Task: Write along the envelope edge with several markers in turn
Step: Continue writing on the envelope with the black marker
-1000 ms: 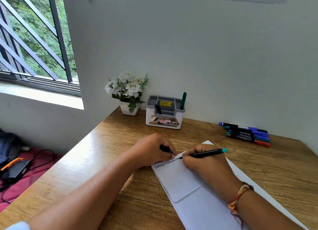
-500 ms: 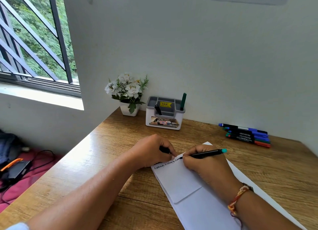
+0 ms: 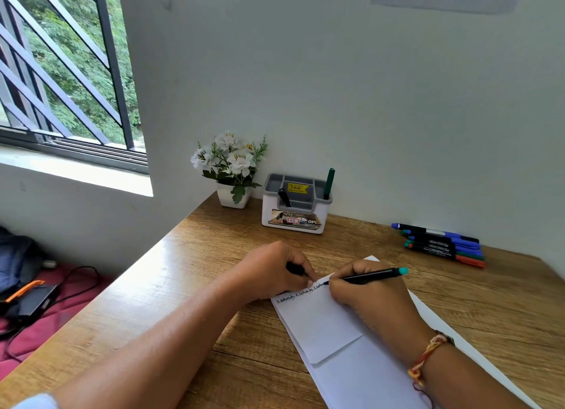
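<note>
A long white envelope (image 3: 330, 332) lies flap up on the wooden desk (image 3: 183, 286). A line of dark handwriting (image 3: 298, 295) runs along its far short edge. My right hand (image 3: 370, 298) grips a black marker with a teal end (image 3: 371, 275), tip touching the envelope at the end of the writing. My left hand (image 3: 275, 274) rests at the envelope's far left corner, fingers curled round a small black thing, likely the marker's cap (image 3: 295, 268), fingertips pressing the paper.
Several capped markers (image 3: 443, 245) lie side by side at the back right. A white and grey desk organiser (image 3: 295, 213) with a green marker (image 3: 329, 183) stands at the wall, beside a pot of white flowers (image 3: 230, 170). The desk's left edge drops to the floor.
The marker tip and my right hand have crept slightly right along the edge, and the line of writing has grown a little. My left hand stays where it was.
</note>
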`<action>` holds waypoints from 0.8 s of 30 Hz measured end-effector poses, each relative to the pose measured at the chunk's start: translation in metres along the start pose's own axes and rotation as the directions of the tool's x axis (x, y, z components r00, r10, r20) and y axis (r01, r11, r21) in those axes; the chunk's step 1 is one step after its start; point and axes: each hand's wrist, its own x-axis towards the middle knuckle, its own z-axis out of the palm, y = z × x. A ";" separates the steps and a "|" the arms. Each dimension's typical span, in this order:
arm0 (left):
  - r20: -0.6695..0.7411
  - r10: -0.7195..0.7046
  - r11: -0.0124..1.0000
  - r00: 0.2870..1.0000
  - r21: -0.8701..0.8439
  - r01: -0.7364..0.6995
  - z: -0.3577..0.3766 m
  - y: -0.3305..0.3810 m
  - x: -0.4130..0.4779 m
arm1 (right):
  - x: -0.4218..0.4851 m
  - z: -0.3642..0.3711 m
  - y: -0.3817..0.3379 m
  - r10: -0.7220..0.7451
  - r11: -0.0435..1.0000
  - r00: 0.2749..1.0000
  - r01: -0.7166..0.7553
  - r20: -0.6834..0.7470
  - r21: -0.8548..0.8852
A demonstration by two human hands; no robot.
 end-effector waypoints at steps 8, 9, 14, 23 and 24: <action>0.008 -0.004 1.000 1.000 -0.002 0.004 0.000 0.000 0.000 | 0.001 -0.001 0.001 0.027 0.999 1.000 -0.027 -0.009 0.024; 0.009 -0.004 1.000 1.000 -0.003 0.004 0.000 0.000 0.000 | 0.001 -0.001 0.001 0.026 0.999 1.000 -0.025 -0.012 0.026; 0.000 -0.001 1.000 1.000 -0.004 0.001 0.000 0.000 0.000 | 0.000 0.000 0.002 -0.009 1.000 1.000 0.009 -0.005 0.010; 0.010 -0.010 1.000 1.000 0.002 0.010 -0.001 0.001 0.000 | 0.001 -0.002 0.001 0.010 1.000 1.000 -0.010 -0.017 -0.002; 0.010 -0.012 1.000 1.000 0.006 0.012 -0.002 0.001 -0.001 | 0.001 -0.002 0.001 0.008 1.000 1.000 -0.008 -0.018 0.002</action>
